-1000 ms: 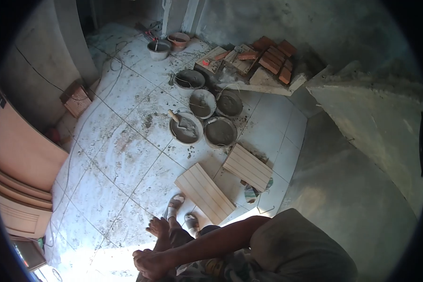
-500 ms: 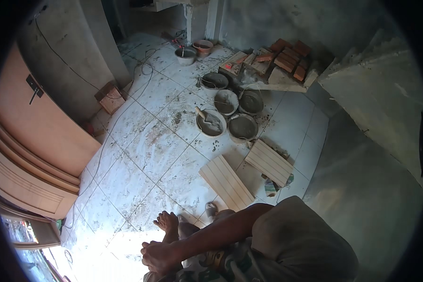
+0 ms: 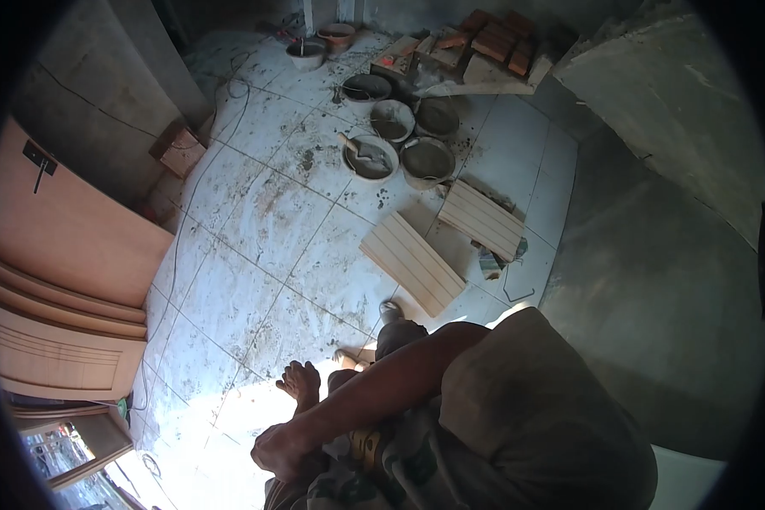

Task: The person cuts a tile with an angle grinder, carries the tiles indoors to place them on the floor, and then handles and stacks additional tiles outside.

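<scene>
My left hand (image 3: pixel 300 382) is raised over the bright floor at the bottom, its fingers apart and nothing in them. My right arm crosses in front of my body, over the left forearm. At its end my right hand (image 3: pixel 279 452) is closed around my left arm near the elbow; its fingertips are partly hidden. Below are my feet, one in a sandal (image 3: pixel 391 311). Nearest to the hands on the floor is a pale grooved wooden board (image 3: pixel 413 263). A second grooved board (image 3: pixel 482 218) lies beyond it.
Several mortar buckets (image 3: pixel 427 161) stand ahead, one holding a trowel (image 3: pixel 355 148). Bricks (image 3: pixel 503 42) are piled on a ledge at the back right. A cable (image 3: pixel 177 255) runs along the left, beside wooden door panels (image 3: pixel 68 229). A grey wall (image 3: pixel 646 306) borders the right.
The view has shifted, so the buckets and boards sit higher in the picture and my feet show more. My right hand's fingers are more tucked around the left arm.
</scene>
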Demonstrator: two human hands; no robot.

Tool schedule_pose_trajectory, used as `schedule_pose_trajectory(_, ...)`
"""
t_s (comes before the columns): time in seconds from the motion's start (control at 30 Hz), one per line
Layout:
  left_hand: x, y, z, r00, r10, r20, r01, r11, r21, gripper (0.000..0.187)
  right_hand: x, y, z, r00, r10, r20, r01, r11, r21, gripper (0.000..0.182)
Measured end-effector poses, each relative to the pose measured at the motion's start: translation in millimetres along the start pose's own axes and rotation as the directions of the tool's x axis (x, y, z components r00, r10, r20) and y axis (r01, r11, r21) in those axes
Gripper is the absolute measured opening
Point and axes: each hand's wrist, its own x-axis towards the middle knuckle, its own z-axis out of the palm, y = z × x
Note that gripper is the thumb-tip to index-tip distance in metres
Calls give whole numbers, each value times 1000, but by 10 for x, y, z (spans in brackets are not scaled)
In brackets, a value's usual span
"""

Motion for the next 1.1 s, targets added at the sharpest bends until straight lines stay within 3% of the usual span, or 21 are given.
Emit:
schedule_pose_trajectory(0.07,-3,-168,-8,1000,-19,11,19,1000,9,32,145,-57,23,996,76,45,-78,996,36,14)
schedule_pose_trajectory(0.13,-51,-316,24,998,6,56,-4,999,-32,34,115,-477,-426,972,80,219,-41,983,-176,13)
schedule_pose_trajectory(0.17,-45,-398,44,998,-3,65,5,999,-36,34,162,-478,-348,972,77,223,-41,986,-161,13)
schedule_pose_trajectory(0.23,-20,-511,20,993,-53,106,56,998,-29,33,229,-464,-223,975,215,56,-221,966,133,13)
schedule_pose_trajectory(0.27,-11,-575,29,993,-68,98,72,997,-36,33,278,-456,-172,975,212,69,-220,965,141,13)
schedule_pose_trajectory(0.33,36,-667,38,991,-82,102,88,995,-52,34,338,-512,-322,963,239,124,-268,876,402,13)
schedule_pose_trajectory(0.37,61,-715,59,992,-88,91,95,993,-70,34,352,-551,-418,963,235,133,-270,872,409,13)
schedule_pose_trajectory(0.43,83,-797,60,989,-113,95,122,987,-101,34,358,-671,-646,864,453,220,-503,801,324,13)
schedule_pose_trajectory(0.47,111,-838,73,989,-121,84,128,988,-84,33,434,-569,-473,861,453,231,-507,798,325,13)
schedule_pose_trajectory(0.53,131,-909,57,993,-118,31,120,989,-82,32,603,-408,-166,862,507,-7,-505,859,79,15)
schedule_pose_trajectory(0.57,135,-926,12,991,-124,48,128,988,-87,32,593,-419,-110,879,470,-78,-463,882,86,18)
schedule_pose_trajectory(0.6,153,-934,1,990,-129,54,133,987,-86,32,571,-485,-238,880,469,-73,-462,882,92,18)
schedule_pose_trajectory(0.67,157,-975,-7,985,-156,80,164,981,-108,32,568,-565,-438,841,508,187,-538,748,389,19)
schedule_pose_trajectory(0.7,98,-963,-25,986,-148,73,156,981,-116,33,626,-472,-292,853,481,204,-520,818,246,17)
schedule_pose_trajectory(0.8,-34,-970,217,980,-134,144,151,982,-112,35,586,-407,-94,867,455,206,-499,775,388,15)
schedule_pose_trajectory(0.93,-150,-954,261,965,-125,231,157,979,-128,35,557,-530,-305,886,384,259,-463,740,488,14)
schedule_pose_trajectory(1.0,-52,-1061,262,972,-147,182,172,977,-126,34,559,-569,-307,925,343,161,-357,645,676,11)
schedule_pose_trajectory(1.1,110,-1169,154,974,-190,121,204,972,-119,34,624,-599,-460,895,418,157,-427,698,575,13)
